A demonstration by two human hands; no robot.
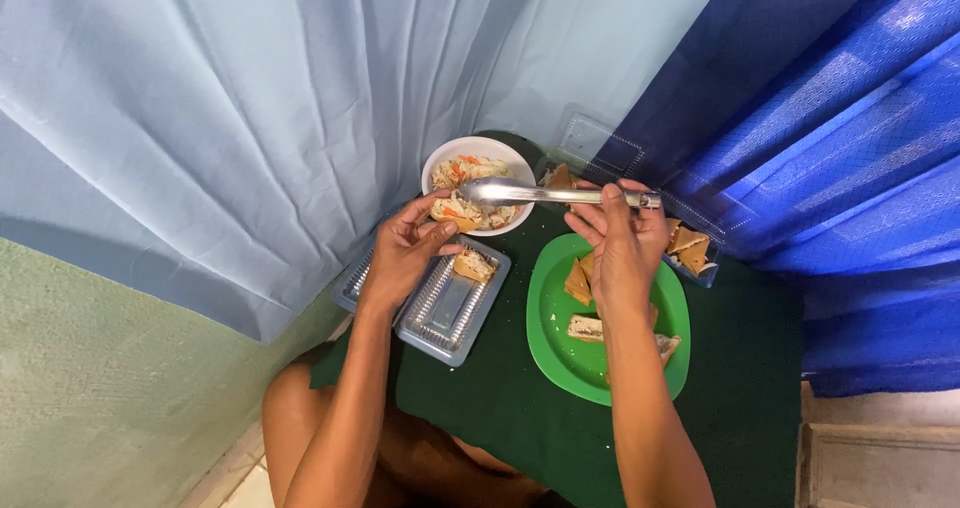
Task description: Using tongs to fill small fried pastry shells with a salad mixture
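My right hand [622,236] grips the handle of a large metal spoon [520,192], whose bowl hovers over a white bowl [436,164] of pale shredded filling with orange bits. My left hand [408,248] holds a piece of bread topped with filling [452,214] at the bowl's near rim, just under the spoon. A clear plastic tray [448,313] below my left hand carries one filled bread piece [472,265]. A green plate [560,353] under my right forearm holds several bread pieces.
A small table with a dark green cloth [500,418] carries everything. A clear container [692,252] with toasted triangles sits behind my right hand. Light blue curtain hangs left and behind, dark blue curtain right. My knees show under the table's near edge.
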